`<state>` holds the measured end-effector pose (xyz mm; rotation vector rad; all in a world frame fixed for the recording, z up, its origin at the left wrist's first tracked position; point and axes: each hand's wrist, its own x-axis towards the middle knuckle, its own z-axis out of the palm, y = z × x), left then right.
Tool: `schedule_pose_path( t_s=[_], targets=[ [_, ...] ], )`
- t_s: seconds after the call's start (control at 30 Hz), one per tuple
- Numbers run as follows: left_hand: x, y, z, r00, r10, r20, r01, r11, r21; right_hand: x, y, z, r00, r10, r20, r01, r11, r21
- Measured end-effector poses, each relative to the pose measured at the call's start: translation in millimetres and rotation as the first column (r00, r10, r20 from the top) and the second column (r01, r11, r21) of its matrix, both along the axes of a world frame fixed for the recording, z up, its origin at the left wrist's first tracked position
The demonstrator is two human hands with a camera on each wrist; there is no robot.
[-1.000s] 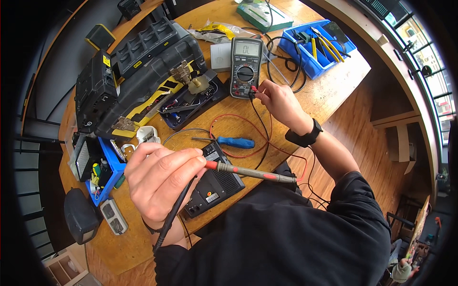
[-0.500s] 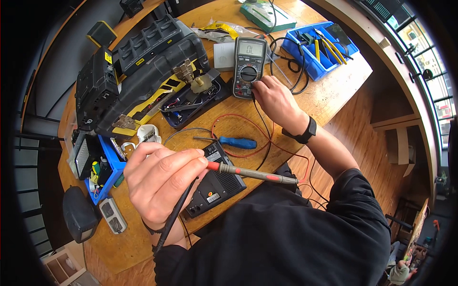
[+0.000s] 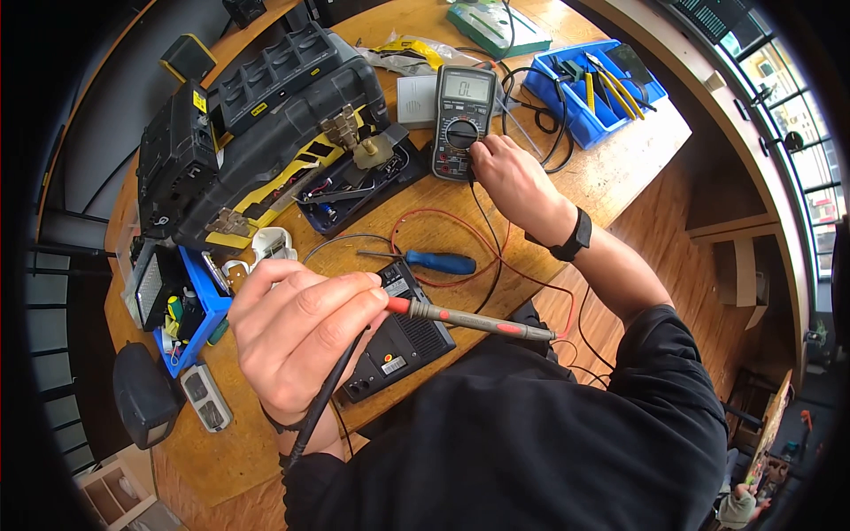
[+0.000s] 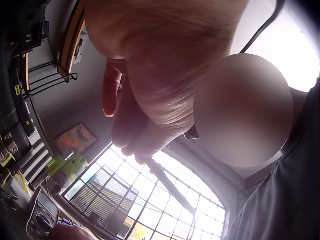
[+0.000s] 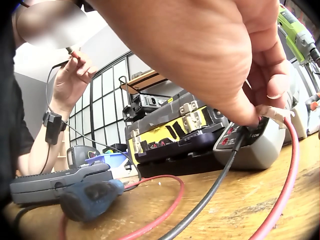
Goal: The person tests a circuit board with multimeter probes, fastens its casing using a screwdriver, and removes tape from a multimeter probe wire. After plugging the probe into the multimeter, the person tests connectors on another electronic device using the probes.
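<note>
My left hand [image 3: 301, 341] pinches a grey-and-red multimeter test probe [image 3: 478, 322] near its red end, raised above the table's front. A thick black cable part [image 3: 320, 398] runs down past the palm. At the lower sockets of the multimeter [image 3: 462, 106], whose display reads OL, is my right hand [image 3: 522, 186]. In the right wrist view its thumb and fingers pinch the pale plug end [image 5: 273, 113] of the red lead [image 5: 294, 165], right at the sockets. The black lead [image 5: 212, 187] runs into the meter's face beside the thumb; the fingers partly hide the sockets.
A blue screwdriver [image 3: 440, 263] and a black device [image 3: 403, 350] lie in front of me. To the left stand a large black case [image 3: 274, 146] and a blue bin [image 3: 208, 305]. A blue tray of pliers [image 3: 593, 124] stands at the back right. Loose leads loop over the table.
My right hand has shifted slightly at the meter's sockets, and its fingers now cover the red plug seen earlier in the head view. The left hand stays with the probe; the display still reads OL.
</note>
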<state>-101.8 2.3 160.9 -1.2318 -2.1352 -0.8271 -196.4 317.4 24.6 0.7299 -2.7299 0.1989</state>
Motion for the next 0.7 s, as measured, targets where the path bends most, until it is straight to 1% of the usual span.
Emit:
schedule_pose_path(
  t_s=[0.07,0.13,0.27,0.33,0.37,0.43,0.67,0.7],
  targets=[
    [1,0,0,1.000,0.004,0.002,-0.004,1.000,0.004,-2,2,-1,1.000,0.010,-0.001,-0.010,1.000,0.002],
    [1,0,1,1.000,0.006,0.015,-0.006,1.000,-0.008,-7,4,-6,0.999,0.037,0.026,-0.035,0.996,-0.080],
    [2,3,2,1.000,0.013,0.018,-0.013,1.000,0.004,-16,10,-8,0.996,0.087,0.022,-0.084,0.993,-0.083],
    [1,7,2,0.998,0.067,-0.013,-0.066,0.997,0.030,-18,12,-5,0.990,0.137,0.041,-0.132,0.986,-0.102],
    [1,7,2,0.998,0.067,-0.014,-0.066,0.997,0.031,-20,12,-5,0.990,0.137,0.041,-0.132,0.986,-0.102],
    [1,7,2,0.998,0.067,-0.009,-0.067,0.997,0.031,-23,12,-6,0.985,0.170,0.008,-0.169,0.982,-0.084],
    [1,5,3,0.997,0.073,-0.005,-0.073,0.997,0.030,-25,12,-8,0.984,0.176,0.018,-0.173,0.979,-0.112],
    [1,1,3,0.999,0.042,0.014,-0.042,0.999,0.010,-25,12,-8,0.984,0.175,0.016,-0.172,0.979,-0.109]
  ],
)
